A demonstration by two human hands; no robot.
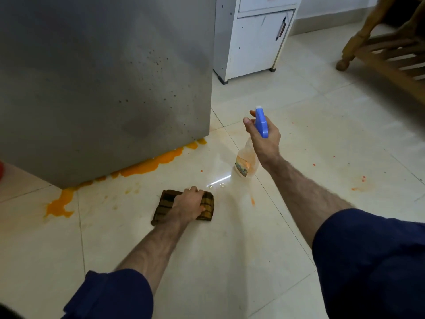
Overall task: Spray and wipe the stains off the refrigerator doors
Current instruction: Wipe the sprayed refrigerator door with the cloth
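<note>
The refrigerator door is big and grey, and it fills the top left of the view. Small dark spots sit on it near its right edge. Orange spill runs along the floor right under the refrigerator door, and a bigger orange splash lies by its near bottom corner.

The right hand holds the spray bottle up in the air, to the right of the refrigerator door. Its grip is wrapped round the bottle's neck, just under the blue spray head. The bottle is see-through with a label on it.

The left hand is down on the floor in front of the refrigerator door. Its grip is clenched on a brown striped cloth that lies flat on the tiles.

Little orange dots are on the floor farther right. A white cabinet stands behind the refrigerator door, and a wooden chair stands far to the right of it.
</note>
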